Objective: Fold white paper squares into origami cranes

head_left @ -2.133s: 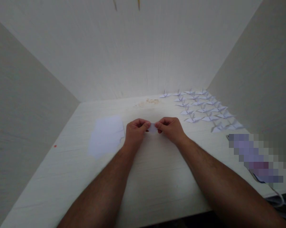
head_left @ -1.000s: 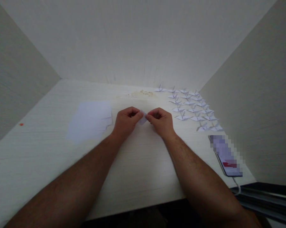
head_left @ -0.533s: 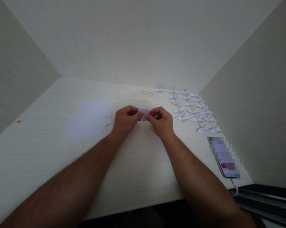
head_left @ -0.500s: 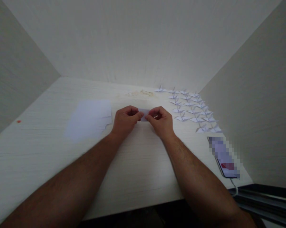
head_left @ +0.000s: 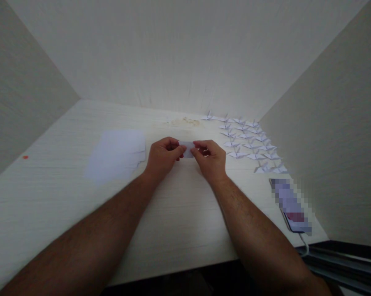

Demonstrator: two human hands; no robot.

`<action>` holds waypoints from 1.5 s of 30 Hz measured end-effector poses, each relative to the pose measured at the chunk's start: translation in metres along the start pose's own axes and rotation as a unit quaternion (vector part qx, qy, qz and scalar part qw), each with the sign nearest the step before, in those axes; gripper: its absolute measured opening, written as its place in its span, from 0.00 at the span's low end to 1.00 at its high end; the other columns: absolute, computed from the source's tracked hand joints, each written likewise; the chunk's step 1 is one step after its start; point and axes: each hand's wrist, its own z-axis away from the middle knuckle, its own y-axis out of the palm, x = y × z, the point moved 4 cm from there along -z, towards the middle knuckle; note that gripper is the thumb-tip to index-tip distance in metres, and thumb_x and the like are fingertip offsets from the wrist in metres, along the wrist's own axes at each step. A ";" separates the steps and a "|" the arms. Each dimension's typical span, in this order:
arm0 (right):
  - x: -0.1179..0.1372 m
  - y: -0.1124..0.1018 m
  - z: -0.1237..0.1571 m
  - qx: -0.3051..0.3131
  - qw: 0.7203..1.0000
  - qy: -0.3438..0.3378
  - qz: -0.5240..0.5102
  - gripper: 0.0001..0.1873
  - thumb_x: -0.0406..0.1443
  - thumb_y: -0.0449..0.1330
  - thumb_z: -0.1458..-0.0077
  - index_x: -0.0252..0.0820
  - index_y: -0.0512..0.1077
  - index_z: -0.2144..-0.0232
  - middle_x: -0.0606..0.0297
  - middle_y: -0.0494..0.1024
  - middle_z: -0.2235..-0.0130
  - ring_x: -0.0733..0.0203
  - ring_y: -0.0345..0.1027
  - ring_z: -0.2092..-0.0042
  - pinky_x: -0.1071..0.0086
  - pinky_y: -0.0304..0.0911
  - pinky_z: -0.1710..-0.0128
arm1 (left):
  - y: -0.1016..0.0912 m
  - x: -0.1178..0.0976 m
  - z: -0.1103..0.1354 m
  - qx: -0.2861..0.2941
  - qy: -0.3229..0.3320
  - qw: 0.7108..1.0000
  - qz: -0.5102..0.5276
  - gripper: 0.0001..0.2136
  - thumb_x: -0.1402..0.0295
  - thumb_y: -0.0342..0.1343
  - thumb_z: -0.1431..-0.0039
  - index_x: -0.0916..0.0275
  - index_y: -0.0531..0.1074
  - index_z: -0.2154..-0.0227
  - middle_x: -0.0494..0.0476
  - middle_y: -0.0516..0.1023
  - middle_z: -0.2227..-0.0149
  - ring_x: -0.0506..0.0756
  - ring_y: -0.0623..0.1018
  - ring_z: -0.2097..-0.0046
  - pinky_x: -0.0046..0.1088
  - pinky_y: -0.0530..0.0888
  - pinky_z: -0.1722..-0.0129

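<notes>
Between my two hands is a small piece of white paper (head_left: 188, 151), held a little above the table. My left hand (head_left: 164, 158) pinches its left side, thumb in front and fingers behind. On the opposite side my right hand (head_left: 210, 159) grips the paper's right edge between thumb and fingers. The fingertips hide both ends of the paper, and I cannot make out its folds. Left of my left hand lies a stack of white paper sheets (head_left: 116, 154). Several folded white paper cranes (head_left: 236, 154) stand in rows to the right of my right hand.
A phone (head_left: 292, 205) with a blurred screen and a white cable (head_left: 304, 245) lies at the table's right edge. Walls close in the white table (head_left: 173, 230) at the back and sides. A small red spot (head_left: 25, 157) shows at far left, and a brownish stain (head_left: 190, 121) near the back wall.
My right thumb and fingers have shifted slightly right along the paper, so more of it shows between my hands. My left hand has stayed nearly in place.
</notes>
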 end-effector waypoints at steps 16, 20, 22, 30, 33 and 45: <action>0.011 0.002 0.004 0.013 0.989 -0.143 0.020 0.06 0.33 0.62 0.44 0.47 0.79 0.67 0.65 0.75 0.67 0.67 0.68 0.68 0.71 0.65 0.71 | 0.002 -0.005 0.003 0.014 -0.037 0.999 0.035 0.06 0.68 0.61 0.51 0.64 0.74 0.79 0.51 0.75 0.82 0.48 0.72 0.78 0.24 0.70 0.75; 0.014 0.002 0.005 0.007 0.981 -0.191 0.035 0.08 0.30 0.61 0.44 0.47 0.79 0.67 0.65 0.75 0.67 0.66 0.70 0.66 0.72 0.66 0.70 | 0.001 -0.002 0.001 0.016 -0.043 0.997 0.060 0.06 0.69 0.61 0.51 0.64 0.74 0.79 0.51 0.74 0.82 0.48 0.72 0.79 0.24 0.69 0.75; 0.015 0.002 0.006 0.015 0.979 -0.197 0.045 0.08 0.30 0.60 0.44 0.47 0.79 0.68 0.65 0.75 0.67 0.66 0.70 0.66 0.72 0.66 0.70 | 0.001 0.001 0.000 0.017 -0.041 0.997 0.070 0.06 0.68 0.61 0.51 0.64 0.75 0.79 0.50 0.74 0.82 0.48 0.71 0.79 0.24 0.68 0.75; 0.014 0.002 0.007 0.031 0.972 -0.231 0.022 0.09 0.28 0.60 0.45 0.46 0.79 0.67 0.65 0.74 0.65 0.68 0.70 0.66 0.73 0.67 0.68 | 0.002 0.006 -0.002 0.036 -0.039 0.989 0.134 0.06 0.66 0.63 0.52 0.63 0.75 0.77 0.50 0.74 0.81 0.48 0.71 0.78 0.25 0.69 0.74; 0.015 0.003 0.006 0.047 0.976 -0.211 0.033 0.09 0.29 0.60 0.44 0.46 0.78 0.68 0.65 0.74 0.65 0.67 0.70 0.65 0.71 0.68 0.67 | 0.001 0.003 -0.001 0.035 -0.038 0.993 0.109 0.08 0.65 0.63 0.52 0.64 0.75 0.77 0.50 0.74 0.80 0.48 0.71 0.77 0.24 0.68 0.74; -0.010 0.007 -0.003 0.122 0.967 0.185 -0.122 0.13 0.45 0.63 0.50 0.42 0.76 0.67 0.70 0.72 0.75 0.69 0.61 0.75 0.74 0.57 0.77 | 0.001 0.001 0.000 0.027 -0.029 0.998 0.044 0.09 0.63 0.64 0.52 0.64 0.76 0.75 0.51 0.75 0.79 0.49 0.73 0.76 0.25 0.70 0.73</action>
